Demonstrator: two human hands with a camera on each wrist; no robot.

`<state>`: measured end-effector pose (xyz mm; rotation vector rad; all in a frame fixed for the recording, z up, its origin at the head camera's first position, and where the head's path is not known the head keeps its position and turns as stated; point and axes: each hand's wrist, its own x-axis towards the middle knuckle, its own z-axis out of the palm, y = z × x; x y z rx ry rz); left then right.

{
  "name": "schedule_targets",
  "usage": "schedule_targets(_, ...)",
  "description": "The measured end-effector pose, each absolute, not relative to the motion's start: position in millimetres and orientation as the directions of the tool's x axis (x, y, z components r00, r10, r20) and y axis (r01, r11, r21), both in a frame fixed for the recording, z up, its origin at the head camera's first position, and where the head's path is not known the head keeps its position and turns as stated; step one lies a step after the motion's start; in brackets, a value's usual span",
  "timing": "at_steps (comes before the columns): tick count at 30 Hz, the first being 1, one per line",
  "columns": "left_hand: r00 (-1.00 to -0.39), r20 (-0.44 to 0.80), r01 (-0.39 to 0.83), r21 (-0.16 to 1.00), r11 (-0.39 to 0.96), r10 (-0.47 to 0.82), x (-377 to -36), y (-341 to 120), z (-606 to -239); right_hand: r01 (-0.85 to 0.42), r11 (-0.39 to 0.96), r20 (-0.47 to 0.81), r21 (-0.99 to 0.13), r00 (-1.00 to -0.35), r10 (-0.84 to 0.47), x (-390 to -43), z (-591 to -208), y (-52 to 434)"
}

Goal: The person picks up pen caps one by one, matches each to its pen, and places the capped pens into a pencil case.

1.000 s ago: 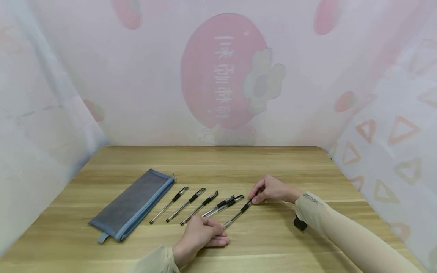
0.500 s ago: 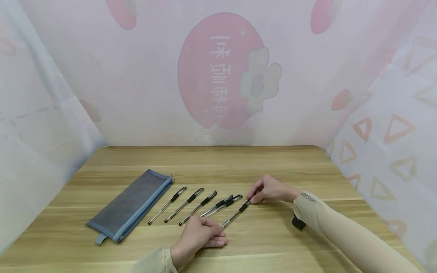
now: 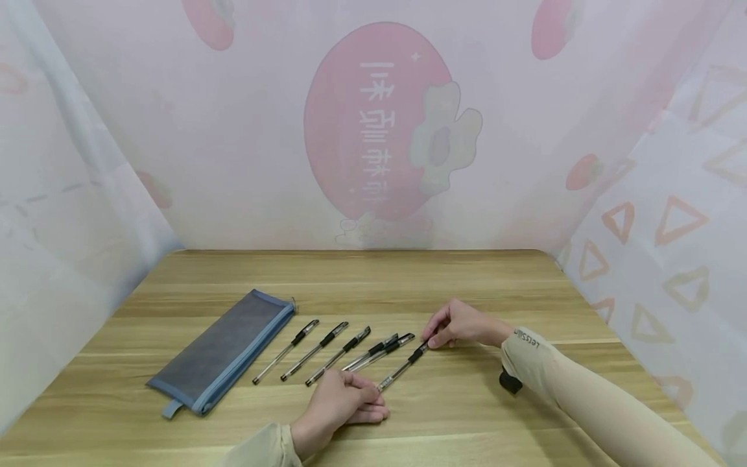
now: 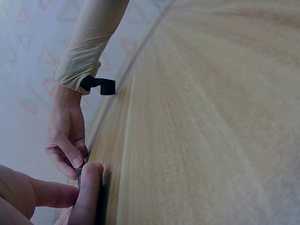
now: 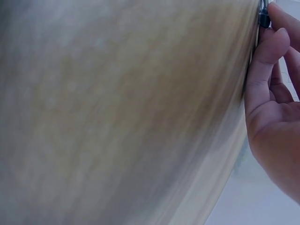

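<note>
Several clear pens with black caps lie side by side on the wooden table. The rightmost pen lies slanted between my two hands. My right hand pinches its black capped end; the thumb and forefinger curl round it. My left hand rests on the table and pinches the pen's clear near end. The other pens lie just left of it. A blue-grey mesh pencil pouch lies at the left, zipped edge toward the pens.
Pink and white printed cloth walls close in the table on the left, back and right. A small black clip shows under my right sleeve. Bare wood stretches behind the pens and along the front edge.
Both hands and the pen stay as they were; only the head view has shifted slightly.
</note>
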<state>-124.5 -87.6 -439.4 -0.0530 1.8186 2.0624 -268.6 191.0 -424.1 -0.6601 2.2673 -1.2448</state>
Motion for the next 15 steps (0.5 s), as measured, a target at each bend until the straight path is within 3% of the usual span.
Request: schedule_targets(15,-0.92,-0.283,-0.32,0.942,-0.104,0.272,-123.5,-91.6,-437.6,-0.158,0.475,-0.194,-0.866,-0.769,-0.609,-269.5,-424.5,193.7)
